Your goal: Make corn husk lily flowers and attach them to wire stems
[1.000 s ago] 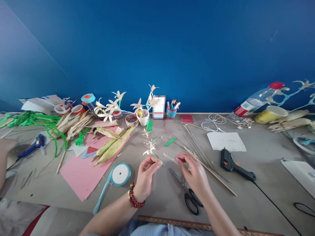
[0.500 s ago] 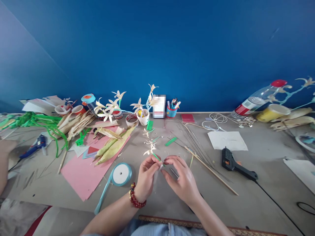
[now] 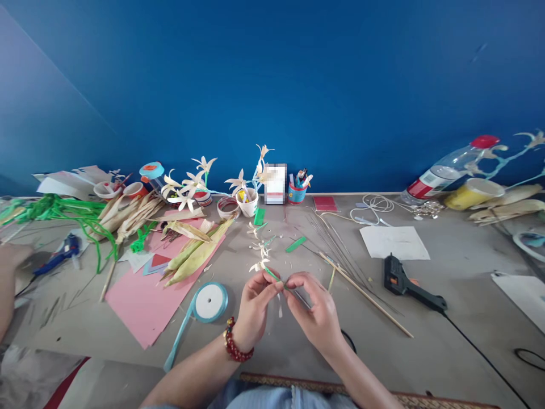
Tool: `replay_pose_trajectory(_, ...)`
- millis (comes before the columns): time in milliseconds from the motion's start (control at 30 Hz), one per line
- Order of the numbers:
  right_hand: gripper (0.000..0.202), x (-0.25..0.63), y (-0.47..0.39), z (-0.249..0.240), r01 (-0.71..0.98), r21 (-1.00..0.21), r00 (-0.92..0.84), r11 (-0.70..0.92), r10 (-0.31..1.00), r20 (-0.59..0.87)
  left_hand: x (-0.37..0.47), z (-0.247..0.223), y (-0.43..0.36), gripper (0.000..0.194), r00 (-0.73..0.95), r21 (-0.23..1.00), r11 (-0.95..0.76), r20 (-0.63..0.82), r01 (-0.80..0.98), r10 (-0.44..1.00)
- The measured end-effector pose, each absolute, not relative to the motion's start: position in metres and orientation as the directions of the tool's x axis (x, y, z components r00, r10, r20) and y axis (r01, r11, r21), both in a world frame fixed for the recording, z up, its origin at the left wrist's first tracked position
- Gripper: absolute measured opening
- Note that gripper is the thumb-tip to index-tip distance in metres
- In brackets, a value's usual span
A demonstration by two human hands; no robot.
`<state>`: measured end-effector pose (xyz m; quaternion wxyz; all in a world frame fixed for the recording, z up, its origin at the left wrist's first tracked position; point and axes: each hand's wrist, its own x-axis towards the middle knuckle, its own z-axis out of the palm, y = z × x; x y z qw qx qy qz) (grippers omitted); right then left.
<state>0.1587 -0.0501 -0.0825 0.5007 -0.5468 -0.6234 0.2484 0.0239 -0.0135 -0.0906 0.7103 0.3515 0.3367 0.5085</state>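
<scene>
My left hand (image 3: pixel 255 301), with a red bead bracelet at the wrist, pinches a thin green stem (image 3: pixel 271 274) between thumb and forefinger. A small cream flower (image 3: pixel 259 266) shows at the stem's far end. My right hand (image 3: pixel 313 307) meets it at the near end, thumb and forefinger closed on the stem. A pale, narrow strip (image 3: pixel 280 307) hangs down between the hands; where it joins is hidden by the fingers. Beyond them, two more small flowers (image 3: pixel 260 247) with green stems lie in a row on the grey table.
A blue ribbon roll (image 3: pixel 210 301) lies left, near pink paper (image 3: pixel 145 301) and corn husks (image 3: pixel 198 255). To the right are wooden sticks (image 3: pixel 366 295), thin wires and a black glue gun (image 3: pixel 409 287). Cups with flowers (image 3: pixel 247 204) stand at the back. Another person's arm (image 3: pixel 8 284) is far left.
My right fingers have closed in on the stem's near end beside my left fingertips. The pale strip now hangs lower and shows more clearly.
</scene>
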Motion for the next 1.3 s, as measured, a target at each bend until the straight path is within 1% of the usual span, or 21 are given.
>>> replay_pose_trajectory(133, 0.006, 0.159, -0.052, -0.083, 0.251, -0.958, 0.125, 0.138, 0.977, 0.174, 0.024, -0.091, -0.015, 0.01, 0.261, 0.839, 0.237, -0.119, -0.49, 0.958)
replay_pose_trajectory(267, 0.012, 0.159, -0.052, -0.084, -0.011, -1.0, 0.124, 0.005, 0.992, 0.004, 0.023, -0.091, -0.015, 0.009, 0.254, 0.859, 0.218, -0.107, -0.463, 0.961)
replay_pose_trajectory(400, 0.018, 0.158, -0.051, -0.083, -0.27, -0.951, 0.093, -0.151, 0.979, -0.182, 0.022, -0.093, -0.015, 0.009, 0.247, 0.891, 0.173, -0.072, -0.419, 0.966)
replay_pose_trajectory(500, 0.021, 0.159, -0.051, -0.081, -0.389, -0.891, 0.027, -0.235, 0.964, -0.265, 0.021, -0.094, -0.016, 0.009, 0.254, 0.904, 0.155, -0.054, -0.397, 0.966)
replay_pose_trajectory(667, 0.021, 0.166, -0.05, -0.077, -0.428, -0.861, -0.081, -0.276, 0.96, -0.268, 0.02, -0.093, -0.017, 0.011, 0.262, 0.905, 0.15, -0.044, -0.399, 0.964)
replay_pose_trajectory(800, 0.024, 0.169, -0.051, -0.075, -0.42, -0.858, -0.164, -0.294, 0.955, -0.247, 0.021, -0.091, -0.015, 0.012, 0.293, 0.877, 0.19, -0.06, -0.441, 0.954)
replay_pose_trajectory(867, 0.023, 0.169, -0.052, -0.075, -0.389, -0.874, -0.14, -0.291, 0.957, -0.256, 0.021, -0.091, -0.015, 0.012, 0.286, 0.877, 0.181, -0.053, -0.445, 0.957)
replay_pose_trajectory(933, 0.022, 0.168, -0.052, -0.077, -0.347, -0.899, -0.078, -0.266, 0.964, -0.255, 0.02, -0.092, -0.015, 0.012, 0.271, 0.889, 0.157, -0.039, -0.43, 0.962)
replay_pose_trajectory(1000, 0.022, 0.167, -0.053, -0.079, -0.298, -0.929, -0.024, -0.22, 0.975, -0.223, 0.02, -0.093, -0.015, 0.011, 0.269, 0.9, 0.149, -0.037, -0.411, 0.962)
replay_pose_trajectory(1067, 0.021, 0.167, -0.053, -0.08, -0.267, -0.946, -0.005, -0.187, 0.981, -0.192, 0.02, -0.093, -0.015, 0.01, 0.276, 0.906, 0.15, -0.038, -0.395, 0.961)
replay_pose_trajectory(1167, 0.02, 0.166, -0.053, -0.081, -0.332, -0.921, -0.022, -0.204, 0.978, -0.209, 0.02, -0.094, -0.015, 0.009, 0.303, 0.909, 0.153, -0.032, -0.387, 0.952)
replay_pose_trajectory(1300, 0.017, 0.165, -0.052, -0.081, -0.502, -0.806, -0.105, -0.314, 0.947, -0.304, 0.02, -0.091, -0.015, 0.009, 0.319, 0.9, 0.15, -0.014, -0.409, 0.948)
